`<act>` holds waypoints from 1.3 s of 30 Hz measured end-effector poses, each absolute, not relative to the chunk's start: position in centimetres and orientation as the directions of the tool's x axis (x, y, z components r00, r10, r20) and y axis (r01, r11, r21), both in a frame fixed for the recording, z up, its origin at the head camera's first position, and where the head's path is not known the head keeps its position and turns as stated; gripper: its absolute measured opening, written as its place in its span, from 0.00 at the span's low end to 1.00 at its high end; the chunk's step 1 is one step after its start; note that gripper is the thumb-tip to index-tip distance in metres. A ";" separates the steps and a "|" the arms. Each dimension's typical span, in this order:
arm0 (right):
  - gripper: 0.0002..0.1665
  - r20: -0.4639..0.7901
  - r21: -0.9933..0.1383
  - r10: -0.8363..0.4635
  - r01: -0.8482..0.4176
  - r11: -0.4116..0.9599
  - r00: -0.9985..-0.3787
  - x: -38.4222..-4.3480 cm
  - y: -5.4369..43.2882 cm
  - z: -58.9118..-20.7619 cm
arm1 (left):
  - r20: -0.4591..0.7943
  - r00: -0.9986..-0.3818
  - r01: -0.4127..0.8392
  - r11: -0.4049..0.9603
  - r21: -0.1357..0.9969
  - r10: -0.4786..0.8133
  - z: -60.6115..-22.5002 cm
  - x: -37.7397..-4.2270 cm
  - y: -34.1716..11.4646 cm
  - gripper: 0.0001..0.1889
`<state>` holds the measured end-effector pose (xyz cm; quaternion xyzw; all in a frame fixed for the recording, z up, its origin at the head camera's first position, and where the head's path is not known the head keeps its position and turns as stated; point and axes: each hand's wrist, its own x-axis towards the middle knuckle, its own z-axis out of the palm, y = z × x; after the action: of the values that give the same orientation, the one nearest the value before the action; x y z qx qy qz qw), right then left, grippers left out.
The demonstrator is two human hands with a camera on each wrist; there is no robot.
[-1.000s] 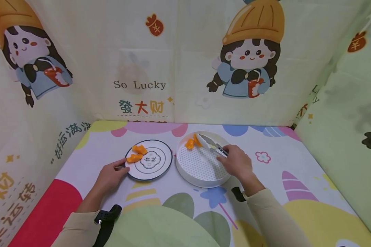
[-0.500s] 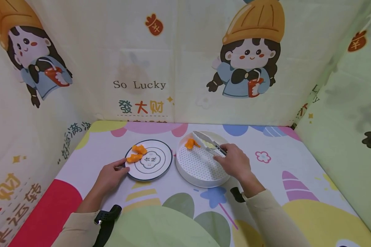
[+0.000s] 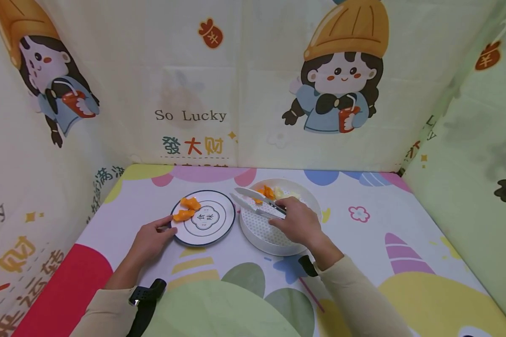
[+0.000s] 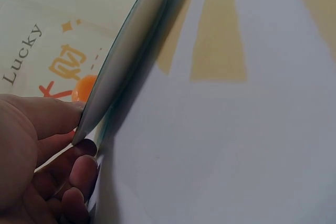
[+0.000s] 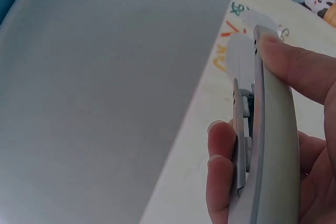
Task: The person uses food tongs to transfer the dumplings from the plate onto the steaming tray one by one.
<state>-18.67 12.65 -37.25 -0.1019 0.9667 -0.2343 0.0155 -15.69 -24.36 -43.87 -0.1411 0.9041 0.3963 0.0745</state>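
Observation:
My left hand pinches the left rim of a white, dark-rimmed plate, thumb above and fingers beneath. In the left wrist view the plate appears edge-on in that grip. Two orange pieces lie on the plate's left side. My right hand holds metal tongs by the handles. Their arms stand apart over the left rim of a round white dish with a dotted bottom, tips toward the plate and no piece visible between them. In the right wrist view, thumb and fingers grip the tongs' handle.
More orange pieces and pale yellowish pieces lie at the back of the dish, partly behind the tongs. The dish stands just right of the plate on a patterned tabletop. Printed cloth walls enclose the back and sides.
My right hand has carried the tongs left, from the back of the dish to its left rim, uncovering the pale pieces. My left hand and the plate have stayed in place.

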 end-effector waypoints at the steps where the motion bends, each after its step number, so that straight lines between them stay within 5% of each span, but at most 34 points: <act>1: 0.34 0.011 -0.449 -0.215 -0.196 0.872 -0.977 -18.7 12.3 -37.2 | -0.247 -0.949 -0.314 0.647 0.695 -0.195 -43.9 -15.7 -24.4 0.33; 20: 0.33 -0.042 -0.337 -0.447 -0.409 0.848 -0.894 -19.3 6.3 -37.1 | -0.250 -0.950 -0.311 0.648 0.696 -0.187 -43.8 -15.8 -24.5 0.32; 39: 0.31 -0.089 -0.213 -0.500 -0.474 0.855 -0.862 -20.2 2.1 -36.9 | -0.261 -0.949 -0.312 0.637 0.705 -0.177 -43.7 -15.6 -24.7 0.32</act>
<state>-20.18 2.12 -36.90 -0.2534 0.9604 -0.0921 0.0707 -15.60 -24.68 -43.66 -0.1358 0.9008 0.4037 0.0840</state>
